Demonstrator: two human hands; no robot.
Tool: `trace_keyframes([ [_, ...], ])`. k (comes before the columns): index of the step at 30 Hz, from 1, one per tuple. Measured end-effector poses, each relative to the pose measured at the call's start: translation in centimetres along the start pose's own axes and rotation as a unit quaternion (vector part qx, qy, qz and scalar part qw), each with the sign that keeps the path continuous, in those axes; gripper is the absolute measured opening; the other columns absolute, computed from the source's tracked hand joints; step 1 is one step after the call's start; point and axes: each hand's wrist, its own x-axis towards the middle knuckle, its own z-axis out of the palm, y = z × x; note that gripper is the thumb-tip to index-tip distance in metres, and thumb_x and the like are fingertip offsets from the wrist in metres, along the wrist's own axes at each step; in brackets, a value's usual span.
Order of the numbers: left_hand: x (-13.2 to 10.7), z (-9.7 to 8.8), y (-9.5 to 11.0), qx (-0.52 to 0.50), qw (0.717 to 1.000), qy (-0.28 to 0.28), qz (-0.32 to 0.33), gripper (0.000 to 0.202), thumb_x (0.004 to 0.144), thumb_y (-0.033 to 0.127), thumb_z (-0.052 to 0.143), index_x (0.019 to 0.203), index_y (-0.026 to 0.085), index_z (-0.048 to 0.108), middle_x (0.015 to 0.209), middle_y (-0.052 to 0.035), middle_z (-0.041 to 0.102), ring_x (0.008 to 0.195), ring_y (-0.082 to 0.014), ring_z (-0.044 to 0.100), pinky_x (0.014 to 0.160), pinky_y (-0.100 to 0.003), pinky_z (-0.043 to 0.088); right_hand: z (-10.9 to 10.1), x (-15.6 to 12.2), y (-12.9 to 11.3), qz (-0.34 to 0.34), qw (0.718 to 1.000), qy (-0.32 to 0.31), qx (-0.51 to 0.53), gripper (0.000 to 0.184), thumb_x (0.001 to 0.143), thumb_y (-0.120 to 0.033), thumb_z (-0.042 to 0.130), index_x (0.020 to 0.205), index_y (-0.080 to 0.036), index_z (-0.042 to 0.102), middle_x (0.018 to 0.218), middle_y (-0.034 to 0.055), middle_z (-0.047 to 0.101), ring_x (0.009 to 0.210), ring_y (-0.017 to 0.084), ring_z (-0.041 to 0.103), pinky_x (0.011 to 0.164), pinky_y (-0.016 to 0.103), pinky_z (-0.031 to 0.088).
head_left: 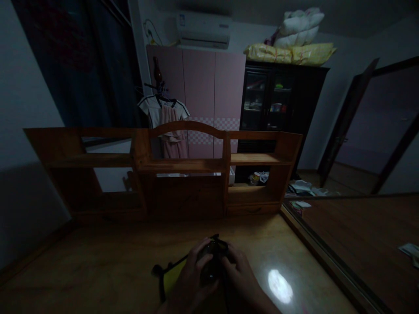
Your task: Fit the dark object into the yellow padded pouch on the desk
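The room is dim. Both my hands rest on a small black object (214,257) at the near edge of a wooden desk (114,257). My left hand (191,279) curls its fingers over the object's left side. On the right side my right hand (238,270) grips it with bent fingers. What the black thing is I cannot make out. Just left of it lies a yellow item with a black strap or tab (166,274), partly under my left hand.
A wooden shelf unit (183,168) stands at the back of the desk. Behind it are a pink wardrobe (209,91), hanging clothes (165,117), a dark glass-door cabinet (278,100) and an air conditioner (203,28). An open door (347,122) is at right. A light reflection (279,285) shines on the desk.
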Motion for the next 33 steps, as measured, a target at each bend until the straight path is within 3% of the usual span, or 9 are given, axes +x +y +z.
trace_keyframes([
  [7,-0.3,0.2,-0.2,0.012,1.0,-0.015,0.021,0.053,0.083,0.011,0.06,0.13,0.021,0.038,0.146,-0.0156,0.025,0.138,-0.0307,0.028,0.104,-0.052,0.043,0.0,-0.3,0.8,0.008,1.0,-0.005,-0.02,0.041,0.088,-0.047,0.054,0.117,-0.021,0.064,0.109,0.009,0.067,0.102,0.027,0.061,0.086,0.038,0.05],
  [14,-0.6,0.5,-0.4,0.03,0.998,-0.033,0.053,0.056,0.081,0.006,0.058,0.131,0.02,0.038,0.146,-0.0159,0.025,0.137,-0.0321,0.028,0.104,-0.052,0.042,0.1,-0.2,1.7,0.004,0.999,-0.031,-0.026,0.033,0.089,-0.035,0.053,0.116,-0.02,0.064,0.106,0.0075,0.068,0.092,0.023,0.063,0.08,0.033,0.051],
  [24,-0.2,0.8,-0.1,0.089,0.99,-0.024,0.108,0.054,0.079,0.006,0.058,0.128,0.021,0.042,0.143,-0.0144,0.031,0.133,-0.0303,0.035,0.1,-0.047,0.047,0.1,-0.2,2.1,-0.001,0.999,-0.02,-0.047,0.038,0.078,-0.034,0.063,0.114,-0.021,0.065,0.105,0.0081,0.069,0.095,0.027,0.062,0.082,0.037,0.051],
  [33,-0.4,0.7,-0.1,0.11,0.987,-0.042,0.111,0.059,0.073,0.0,0.059,0.127,0.02,0.044,0.144,-0.0152,0.03,0.134,-0.0309,0.035,0.101,-0.046,0.047,0.1,-0.2,2.1,-0.021,0.997,-0.045,-0.061,0.044,0.079,-0.027,0.063,0.123,-0.022,0.059,0.112,0.0087,0.067,0.097,0.025,0.063,0.085,0.036,0.051],
])
